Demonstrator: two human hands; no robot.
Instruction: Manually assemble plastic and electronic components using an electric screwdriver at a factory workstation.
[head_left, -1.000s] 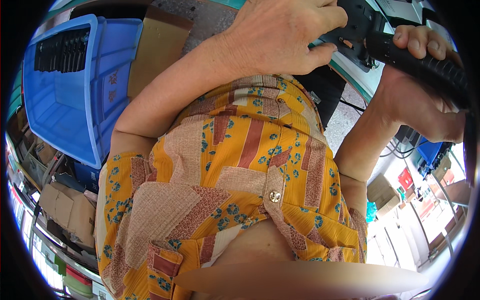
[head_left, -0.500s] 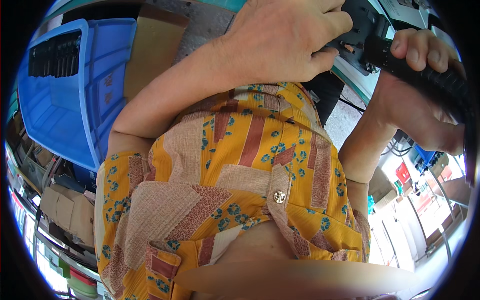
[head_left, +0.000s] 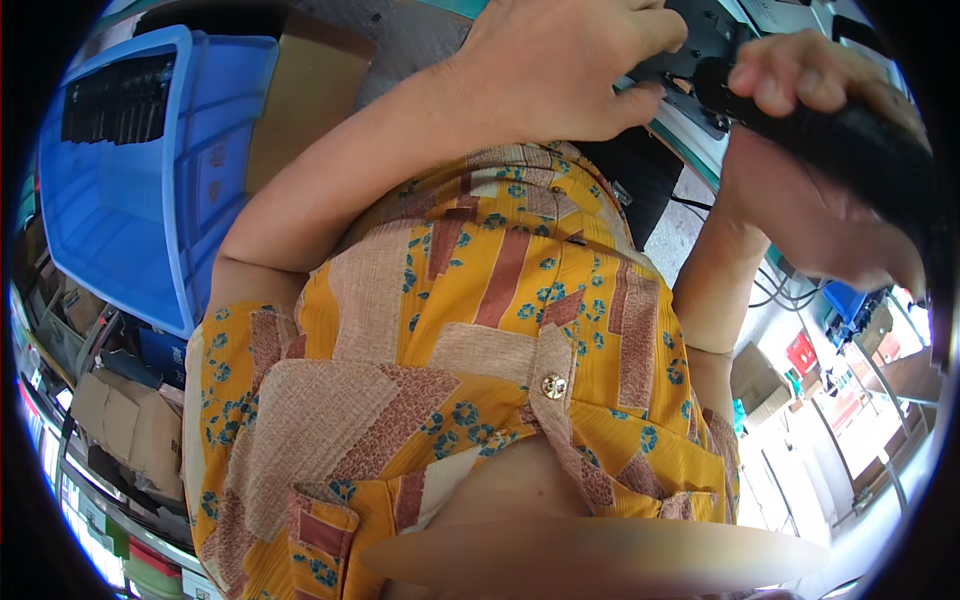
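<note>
A black electric screwdriver (head_left: 830, 140) with a thick cylindrical body lies in my right hand (head_left: 810, 190), whose fingers wrap over it from above. Its nose points left, close to a flat black panel (head_left: 700, 40) at the top of the view. My left hand (head_left: 570, 75) rests at the near left side of that panel, fingers curled and thumb a little apart, seemingly gripping it. The upper edge cuts off part of this hand, and its far fingers are hidden. The screwdriver's tip is blurred, so whether it touches the panel I cannot tell.
A blue plastic crate (head_left: 110, 220) stands at the left with several black flat parts (head_left: 118, 100) stacked inside. Beside it is a brown cardboard sheet or box (head_left: 305, 100). Another carton (head_left: 130, 425) sits lower left. Dark cables (head_left: 785, 290) hang beyond my right forearm.
My right hand has shifted left and slightly upward with the screwdriver, bringing its nose nearer my left thumb. The left hand has moved a little left and up, and its grip looks the same.
</note>
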